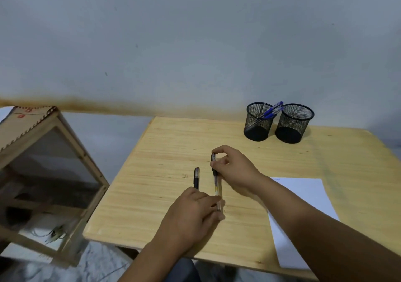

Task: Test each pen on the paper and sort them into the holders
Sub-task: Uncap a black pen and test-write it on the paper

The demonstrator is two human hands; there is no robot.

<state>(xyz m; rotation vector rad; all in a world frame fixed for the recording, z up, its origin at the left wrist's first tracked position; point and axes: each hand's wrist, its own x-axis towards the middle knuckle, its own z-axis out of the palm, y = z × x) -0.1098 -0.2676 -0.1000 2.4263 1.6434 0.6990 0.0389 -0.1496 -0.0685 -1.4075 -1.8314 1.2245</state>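
Two black-capped pens (196,178) (216,182) lengthwise, side by side on wooden table (152,205).

A pale wooden bench (165,208) stands against a grey wall (173,43) with a brown stain band (86,106) low along it. To the left stands a wooden-framed cabinet (43,173) with a clear panel; inside it, near the bottom, lie what may be cables (54,235).

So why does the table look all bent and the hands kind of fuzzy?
Head view: the wide-angle lens bows the wooden table edges; the left hand and right hand look softly smeared, likely motion; light is dim and even, without glare.
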